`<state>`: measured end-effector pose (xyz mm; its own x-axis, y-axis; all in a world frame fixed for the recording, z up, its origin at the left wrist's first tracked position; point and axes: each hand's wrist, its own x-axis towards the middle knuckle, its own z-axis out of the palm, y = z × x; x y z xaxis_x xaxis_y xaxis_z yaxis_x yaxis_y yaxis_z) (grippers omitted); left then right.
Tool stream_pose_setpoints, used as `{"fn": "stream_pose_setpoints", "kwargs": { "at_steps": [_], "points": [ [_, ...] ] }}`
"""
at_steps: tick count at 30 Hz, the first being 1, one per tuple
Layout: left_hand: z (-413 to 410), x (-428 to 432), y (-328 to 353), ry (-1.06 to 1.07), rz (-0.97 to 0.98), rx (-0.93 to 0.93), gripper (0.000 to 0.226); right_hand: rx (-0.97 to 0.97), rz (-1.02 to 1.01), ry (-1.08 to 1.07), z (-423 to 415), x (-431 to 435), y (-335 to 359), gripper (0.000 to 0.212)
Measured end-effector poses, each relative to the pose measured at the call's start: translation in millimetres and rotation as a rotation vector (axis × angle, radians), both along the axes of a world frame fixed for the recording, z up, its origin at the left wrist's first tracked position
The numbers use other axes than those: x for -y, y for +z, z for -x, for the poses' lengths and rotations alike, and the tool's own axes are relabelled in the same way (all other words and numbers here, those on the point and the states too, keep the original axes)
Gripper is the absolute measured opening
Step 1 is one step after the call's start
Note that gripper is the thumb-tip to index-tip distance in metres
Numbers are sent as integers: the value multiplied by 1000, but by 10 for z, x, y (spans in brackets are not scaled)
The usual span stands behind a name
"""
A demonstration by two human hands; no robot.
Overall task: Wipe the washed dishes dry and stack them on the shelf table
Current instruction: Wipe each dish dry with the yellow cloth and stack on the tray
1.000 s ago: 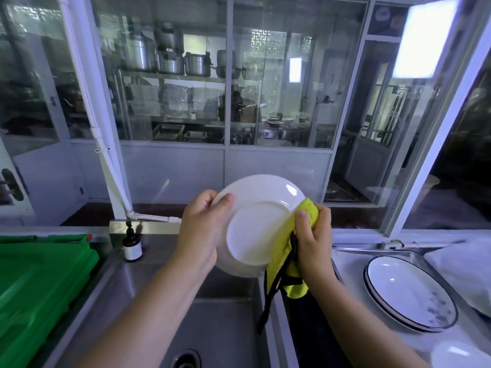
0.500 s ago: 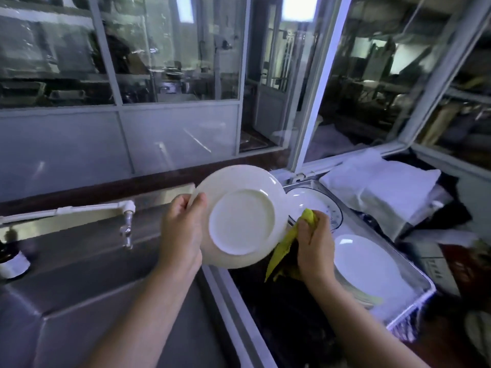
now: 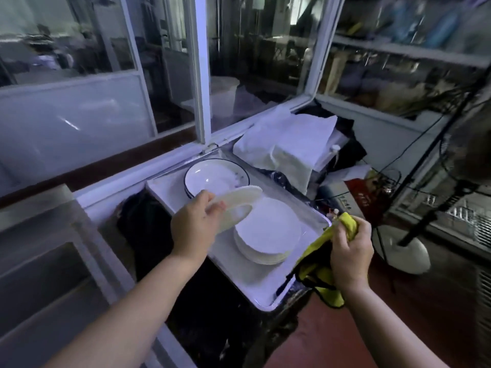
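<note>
My left hand [image 3: 194, 227] grips a white plate [image 3: 236, 205] by its rim, tilted nearly flat and hovering just above the left edge of a stack of white plates [image 3: 268, 235]. That stack rests on a white cloth-covered tray [image 3: 255, 290]. Behind it on the same tray lie dark-rimmed white plates [image 3: 216, 176]. My right hand [image 3: 350, 251] is off the tray's right edge, closed on a bunched yellow cloth [image 3: 316, 264] with black trim.
A steel sink [image 3: 50, 261] is at the left. White folded cloths [image 3: 287, 144] are piled behind the tray under the window. A fan stand with a round base [image 3: 403, 251] and cables stands at the right on the red floor.
My view swung right from the sink to the tray. My left hand carried the plate over and tipped it flat above the stack. My right hand drew the cloth away from the plate.
</note>
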<state>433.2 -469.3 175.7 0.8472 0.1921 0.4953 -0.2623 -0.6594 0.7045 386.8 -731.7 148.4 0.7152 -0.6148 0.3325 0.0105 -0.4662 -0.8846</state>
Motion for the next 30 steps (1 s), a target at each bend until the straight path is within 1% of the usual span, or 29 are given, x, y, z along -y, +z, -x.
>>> {"fn": "stream_pose_setpoints", "kwargs": {
  "at_steps": [2,5,11,14,16,19,23,27,28,30],
  "points": [
    [-212,308,-133,-9,-194,116,28,-10,-32,-1,-150,291,-64,21],
    [-507,710,-340,-65,-419,263,19,-50,-45,19,-410,675,-177,18],
    [-810,1195,-713,-131,-623,383,27,-115,-77,40,-862,1173,-411,19],
    [-857,1299,-825,-103,-661,398,31,-128,-76,57,-1016,1272,-477,20],
    [-866,1347,-882,-83,-666,401,39,-134,-70,72,-1094,1302,-506,19],
    [-825,1399,-968,-100,-681,428,44,-146,-78,92,-1182,1321,-562,19],
    [-789,1445,-1105,-125,-726,457,33,-172,-91,116,-1255,1299,-635,19],
    [-725,1489,-1321,-136,-772,481,6,-171,-86,151,-1302,1260,-685,15],
    [-693,1488,-1386,-154,-767,479,4,-172,-86,161,-1307,1251,-699,14],
    [-633,1480,-1527,-187,-753,454,8,-173,-90,175,-1317,1230,-732,14]
  ]
}}
